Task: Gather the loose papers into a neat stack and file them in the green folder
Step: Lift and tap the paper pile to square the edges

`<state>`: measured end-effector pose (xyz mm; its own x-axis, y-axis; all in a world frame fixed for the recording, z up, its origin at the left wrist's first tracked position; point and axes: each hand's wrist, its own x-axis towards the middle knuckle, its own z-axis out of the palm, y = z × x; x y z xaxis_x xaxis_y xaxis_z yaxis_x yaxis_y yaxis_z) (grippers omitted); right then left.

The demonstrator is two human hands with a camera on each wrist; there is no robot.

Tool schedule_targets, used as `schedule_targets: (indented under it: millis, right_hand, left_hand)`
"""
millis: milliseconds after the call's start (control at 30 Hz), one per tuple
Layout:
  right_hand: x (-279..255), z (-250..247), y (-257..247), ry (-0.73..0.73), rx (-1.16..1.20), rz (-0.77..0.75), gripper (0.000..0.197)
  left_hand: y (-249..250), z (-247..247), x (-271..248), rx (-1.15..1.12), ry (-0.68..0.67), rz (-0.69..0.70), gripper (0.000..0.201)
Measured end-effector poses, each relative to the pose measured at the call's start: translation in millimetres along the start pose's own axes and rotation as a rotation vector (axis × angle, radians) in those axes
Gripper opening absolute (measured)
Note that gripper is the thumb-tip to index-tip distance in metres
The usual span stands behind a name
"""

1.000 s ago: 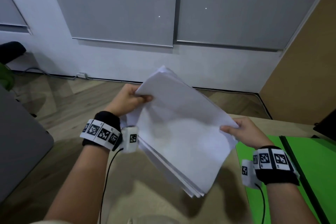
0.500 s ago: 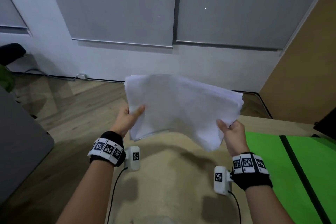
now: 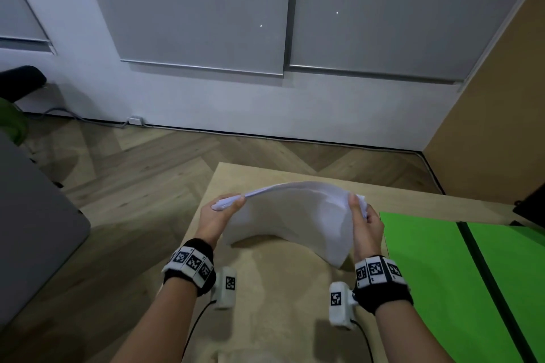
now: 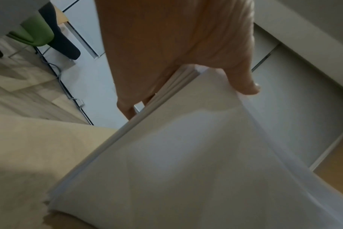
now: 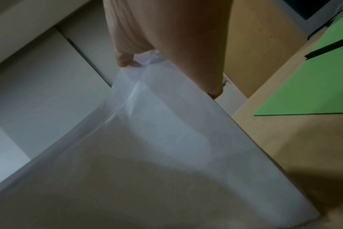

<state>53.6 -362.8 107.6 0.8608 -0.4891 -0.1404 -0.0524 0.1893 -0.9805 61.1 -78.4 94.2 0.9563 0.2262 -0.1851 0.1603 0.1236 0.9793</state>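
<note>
papers [image 3: 290, 216]: white stack, blank, no readable text; bowed upward, held above the surface [image 3: 265, 303]
left hand [image 3: 216, 218]: pinches stack's left edge, thumb on top
right hand [image 3: 367, 227]: grips right edge
green folder [image 3: 427, 274]: open flat, matte, dark spine, right of the stack
surface: pale wood-grain
wristbands [image 3: 190, 262]: black-white square markers

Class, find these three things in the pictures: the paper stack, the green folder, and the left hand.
paper stack [image 3: 295, 215], head view, on the arched top sheet.
green folder [image 3: 424, 259], head view, on its open left half.
left hand [image 3: 216, 219], head view, on the back of the hand.
</note>
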Motion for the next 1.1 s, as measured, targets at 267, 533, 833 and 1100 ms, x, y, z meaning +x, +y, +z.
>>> schedule_targets:
  millis: [267, 533, 833, 1100]
  right_hand:
    - [12, 10, -8, 0.099, -0.065, -0.167, 0.020]
    - [27, 2, 9, 0.184, -0.149, -0.162, 0.012]
    - [27, -8, 32, -0.166, -0.450, -0.153, 0.032]
    - [18, -3, -12, -0.111, -0.176, -0.095, 0.013]
  left_hand:
    - [1, 8, 10, -0.107, 0.165, -0.004, 0.062]
    - [-3, 14, 19, -0.110, 0.191, -0.035, 0.058]
    - [0, 29, 16, 0.111, -0.055, 0.054, 0.061]
    - [15, 24, 17, 0.167, -0.009, 0.144, 0.025]
